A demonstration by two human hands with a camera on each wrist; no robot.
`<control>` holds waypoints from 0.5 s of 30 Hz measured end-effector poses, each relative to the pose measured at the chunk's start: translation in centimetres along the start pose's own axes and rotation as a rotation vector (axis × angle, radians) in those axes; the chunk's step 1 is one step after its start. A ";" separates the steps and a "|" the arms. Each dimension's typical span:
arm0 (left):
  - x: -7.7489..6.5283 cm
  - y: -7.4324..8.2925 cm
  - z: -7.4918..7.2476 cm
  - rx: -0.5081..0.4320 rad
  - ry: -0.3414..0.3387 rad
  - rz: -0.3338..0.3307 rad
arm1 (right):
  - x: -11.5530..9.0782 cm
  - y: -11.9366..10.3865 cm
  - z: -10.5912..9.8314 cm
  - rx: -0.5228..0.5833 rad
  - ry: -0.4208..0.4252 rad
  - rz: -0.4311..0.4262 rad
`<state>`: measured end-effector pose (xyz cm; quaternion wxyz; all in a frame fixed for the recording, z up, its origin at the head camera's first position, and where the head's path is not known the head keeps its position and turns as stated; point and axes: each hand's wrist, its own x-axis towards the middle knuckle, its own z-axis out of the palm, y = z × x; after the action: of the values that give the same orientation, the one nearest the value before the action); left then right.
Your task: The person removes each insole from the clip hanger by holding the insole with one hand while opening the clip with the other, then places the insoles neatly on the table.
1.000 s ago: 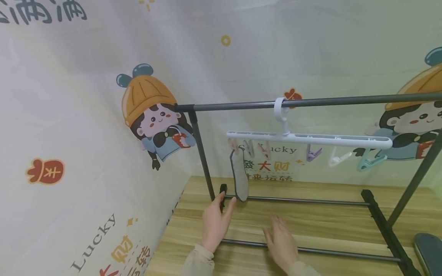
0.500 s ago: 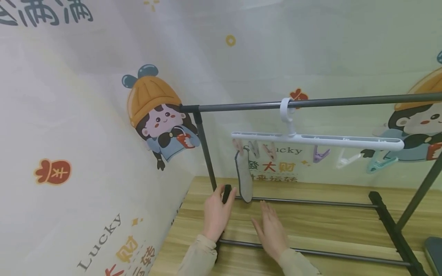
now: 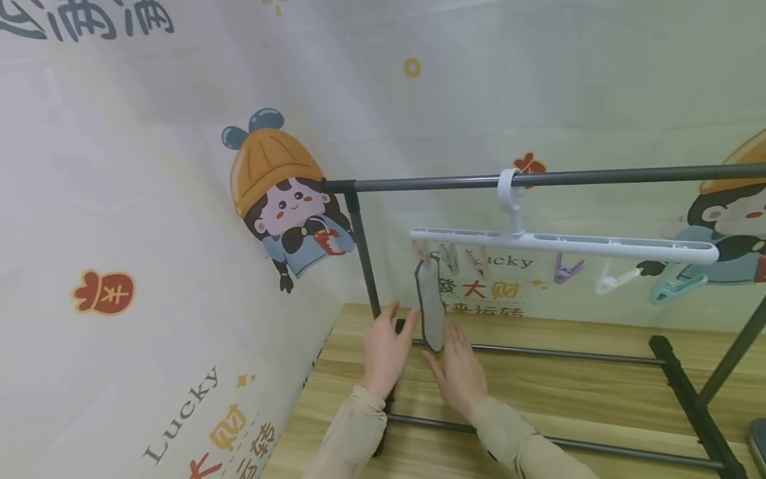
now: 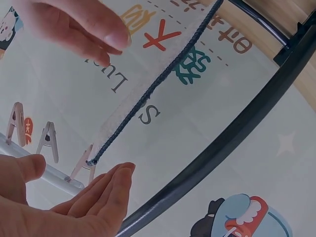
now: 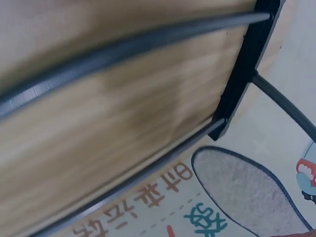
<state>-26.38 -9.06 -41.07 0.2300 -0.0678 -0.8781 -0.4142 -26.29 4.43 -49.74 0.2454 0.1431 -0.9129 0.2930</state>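
We see the grey insole [image 3: 431, 307] hanging from a clip on the white hanger [image 3: 562, 242], above the wooden worktop [image 3: 538, 386]. The left hand [image 3: 385, 347] and right hand [image 3: 457, 369] flank it, fingers straight, holding nothing.

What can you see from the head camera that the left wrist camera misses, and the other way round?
Only the head view shows the whole white clip hanger hooked on the rack's top bar, its purple, white and teal clips, the wooden floor and the right hand. Only the left wrist view shows the insole's dark stitched edge close up. Both show the grey insole hanging from a clip and the open left hand beside it.
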 end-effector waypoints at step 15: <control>2.2 0.8 1.0 -0.034 0.013 -0.022 | 4.4 0.2 -0.1 0.023 -0.027 0.088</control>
<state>-28.47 -7.95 -40.08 0.2298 -0.0591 -0.8702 -0.4319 -30.04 4.12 -47.45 0.2180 0.1094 -0.9183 0.3119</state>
